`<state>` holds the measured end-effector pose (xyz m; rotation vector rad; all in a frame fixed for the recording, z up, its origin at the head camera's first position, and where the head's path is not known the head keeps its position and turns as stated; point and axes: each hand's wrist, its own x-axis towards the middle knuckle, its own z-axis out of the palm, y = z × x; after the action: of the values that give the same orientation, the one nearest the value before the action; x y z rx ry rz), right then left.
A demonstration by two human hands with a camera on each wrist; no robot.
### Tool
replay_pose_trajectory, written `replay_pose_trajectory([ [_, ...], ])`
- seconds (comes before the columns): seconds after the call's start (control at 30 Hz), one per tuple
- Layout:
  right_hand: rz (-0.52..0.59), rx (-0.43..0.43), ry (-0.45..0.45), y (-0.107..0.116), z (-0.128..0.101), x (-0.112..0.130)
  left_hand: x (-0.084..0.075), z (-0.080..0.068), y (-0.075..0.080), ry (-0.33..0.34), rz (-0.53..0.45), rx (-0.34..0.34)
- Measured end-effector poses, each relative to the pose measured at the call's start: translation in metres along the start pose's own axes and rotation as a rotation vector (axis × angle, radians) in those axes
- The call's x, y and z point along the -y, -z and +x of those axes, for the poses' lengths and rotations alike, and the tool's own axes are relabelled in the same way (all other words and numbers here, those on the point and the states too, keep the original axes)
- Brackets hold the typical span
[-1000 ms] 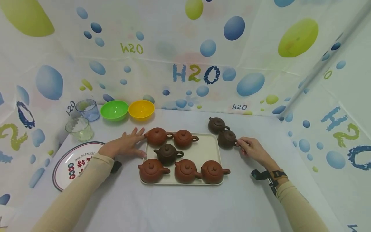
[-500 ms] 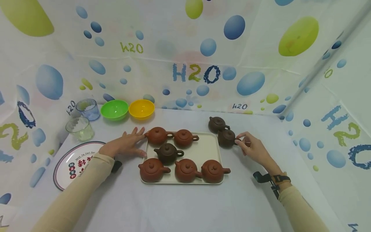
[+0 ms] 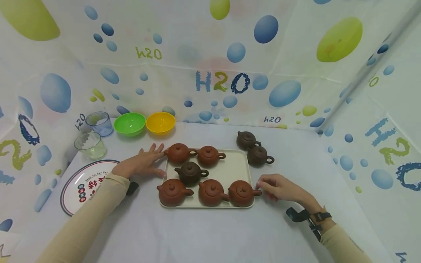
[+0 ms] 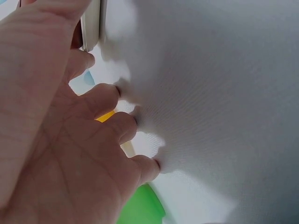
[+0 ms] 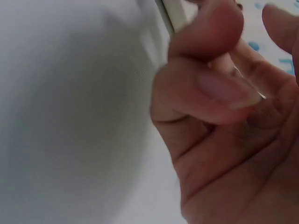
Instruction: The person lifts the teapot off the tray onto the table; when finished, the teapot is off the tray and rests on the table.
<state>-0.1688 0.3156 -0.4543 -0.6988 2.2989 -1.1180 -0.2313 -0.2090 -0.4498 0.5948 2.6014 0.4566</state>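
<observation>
My left hand [image 3: 141,163] lies with spread fingers at the left edge of a cream tray [image 3: 227,175]. Its fingertips meet the white cloth in the left wrist view, and its thumb is right at the tray's edge. My right hand [image 3: 279,187] is at the tray's right side, fingers loosely curled, fingertips close by the handle of a red-brown clay teapot [image 3: 241,193]. Two similar teapots, left [image 3: 172,192] and middle [image 3: 211,193], share that front row. Behind them sit a dark brown teapot [image 3: 189,173] and two red-brown ones, left [image 3: 178,153] and right [image 3: 208,156].
Two dark brown teapots, far [image 3: 245,140] and near [image 3: 258,156], stand touching on the cloth beyond the tray's right corner. At the back left are a green bowl [image 3: 129,124], a yellow bowl [image 3: 160,123] and two glasses [image 3: 90,146]. A plate [image 3: 74,190] lies under my left forearm.
My right hand has let go of the near dark teapot's handle and come toward me, down to the tray's right side. That teapot stays in place; my left hand has not moved.
</observation>
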Motion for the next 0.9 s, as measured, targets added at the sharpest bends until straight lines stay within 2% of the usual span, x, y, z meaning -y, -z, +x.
replay_pose_trajectory([
  [0.1, 0.066, 0.055, -0.031, -0.009, 0.001, 0.000, -0.001, 0.000, 0.001, 0.003, -0.004, 0.003],
  [0.27, 0.189, 0.081, -0.061, -0.021, 0.001, -0.004, -0.002, -0.001, 0.002, 0.004, -0.005, 0.008],
  [0.4, 0.263, 0.103, -0.049, -0.025, 0.000, -0.006, -0.002, -0.001, 0.003, 0.010, -0.010, 0.011],
  [0.67, 0.271, 0.050, -0.049, -0.028, -0.002, -0.007, 0.000, 0.000, 0.001, 0.014, -0.020, 0.011],
  [0.9, 0.249, -0.016, -0.071, -0.011, -0.011, -0.004, -0.001, 0.000, 0.001, 0.011, -0.028, 0.011],
])
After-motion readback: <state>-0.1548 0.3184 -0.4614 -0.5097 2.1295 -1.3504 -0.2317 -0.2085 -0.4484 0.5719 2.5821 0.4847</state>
